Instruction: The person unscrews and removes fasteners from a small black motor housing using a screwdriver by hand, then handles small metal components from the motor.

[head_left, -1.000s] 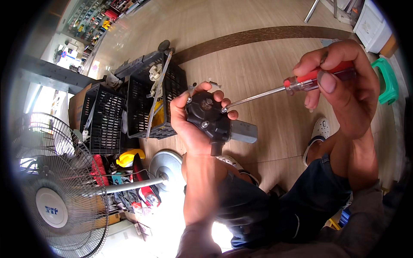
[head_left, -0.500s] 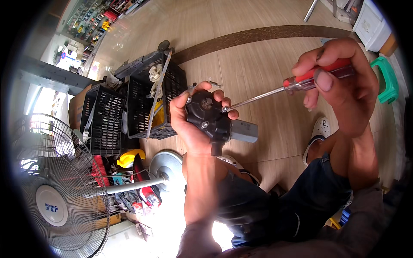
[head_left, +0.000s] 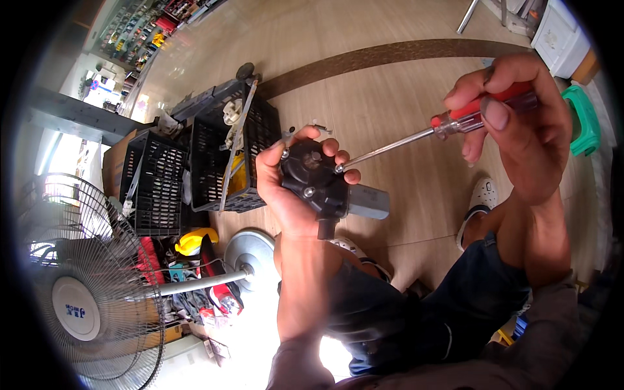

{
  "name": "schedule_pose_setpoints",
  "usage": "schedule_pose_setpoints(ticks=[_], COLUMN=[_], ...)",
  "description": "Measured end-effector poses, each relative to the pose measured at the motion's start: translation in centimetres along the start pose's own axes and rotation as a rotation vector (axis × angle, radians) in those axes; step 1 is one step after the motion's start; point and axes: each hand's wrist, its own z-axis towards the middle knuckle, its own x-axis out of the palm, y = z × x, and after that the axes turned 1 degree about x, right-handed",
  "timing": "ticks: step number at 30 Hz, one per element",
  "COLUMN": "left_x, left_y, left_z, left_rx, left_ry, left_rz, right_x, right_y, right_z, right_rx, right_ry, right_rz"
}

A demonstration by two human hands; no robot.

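In my left hand (head_left: 290, 203) lies a small gear motor, its round black housing (head_left: 305, 170) turned up and its grey motor can (head_left: 368, 202) sticking out to the right. My fingers curl around the far edge of the housing. Shiny screws show on the housing's rim, one of them the right-hand screw (head_left: 339, 168). My right hand (head_left: 530, 130) is closed round a screwdriver's red and clear handle (head_left: 478, 117). The metal shaft (head_left: 390, 148) slants down to the left, and its tip meets that right-hand screw.
Black plastic crates (head_left: 162, 182) with parts stand at the left. A standing fan (head_left: 78, 305) fills the lower left, its round base (head_left: 250, 253) near my left forearm. A green plastic stool (head_left: 584, 120) and a white cabinet (head_left: 564, 39) are at the right. Tiled floor (head_left: 390, 91) lies beyond my hands.
The screwdriver's handle has turned slightly in my right hand, and those fingers have shifted a little. Its tip stays at the same screw. My left hand holds the gear motor almost still.
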Motion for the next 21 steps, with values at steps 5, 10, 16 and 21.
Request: schedule_pose_setpoints(ticks=[5,10,16,21], left_x=[-0.2,0.0,0.0,-0.5], left_y=[-0.2,0.3,0.5,0.1], left_z=[-0.2,-0.4,-0.3,-0.5], left_rx=[0.008,0.005,-0.003,-0.013], left_ry=[-0.010,-0.011,-0.038,0.041], left_rz=[-0.008,0.032,0.026,0.022], right_x=[0.6,0.6,1.6,0.1], right_y=[0.3,0.3,-0.7,-0.4], right_z=[0.0,0.0,1.0,0.9], right_rx=[0.070,0.259,0.151,0.191], right_ry=[-0.037,-0.145,-0.205,0.087], right_rz=[-0.032,-0.289,-0.120,0.056])
